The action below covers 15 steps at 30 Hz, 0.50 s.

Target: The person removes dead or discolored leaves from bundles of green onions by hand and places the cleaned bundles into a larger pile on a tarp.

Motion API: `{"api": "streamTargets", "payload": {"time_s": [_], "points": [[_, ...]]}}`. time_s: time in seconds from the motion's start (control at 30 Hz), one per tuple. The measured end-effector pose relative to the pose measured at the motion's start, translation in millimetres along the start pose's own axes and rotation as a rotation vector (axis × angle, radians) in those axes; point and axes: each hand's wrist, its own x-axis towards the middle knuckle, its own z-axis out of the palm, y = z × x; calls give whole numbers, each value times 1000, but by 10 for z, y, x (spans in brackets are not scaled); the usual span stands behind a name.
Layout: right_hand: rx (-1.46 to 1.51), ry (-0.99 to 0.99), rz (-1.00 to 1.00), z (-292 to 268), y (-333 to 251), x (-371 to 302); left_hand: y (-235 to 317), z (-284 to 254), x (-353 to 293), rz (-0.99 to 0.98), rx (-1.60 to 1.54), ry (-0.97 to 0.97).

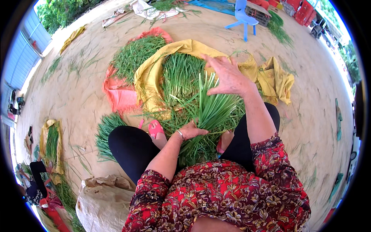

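Green bundle (pixel 216 110) slants upward between the knees (pixel 129 141), near the lower edge of the yellow sack (pixel 149 79). Red sack (pixel 121 94) bears loose stalks (pixel 133 56); left hand (pixel 192 131) clamps the bundle's lower part; right hand (pixel 228 77), apart, spreads its fingers beside the pale ends.

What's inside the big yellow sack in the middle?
Packed green stalks show inside the yellow sack; its bottom and anything under the stalks are covered.

stalks (pixel 216 110): green | sack (pixel 148 79): yellow | shirt (pixel 216 189): red, floral | chair (pixel 243 17): blue | far crates (pixel 303 13): seemingly red
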Motion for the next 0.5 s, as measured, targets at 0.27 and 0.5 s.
{"api": "streamTargets", "payload": {"time_s": [0.27,0.5], "points": [[746,-150,43,180,192,-33,208,25,-147,-15,28,-141],[1175,274,278,176,393,-64,-85,-94,48,3,115,54]]}}
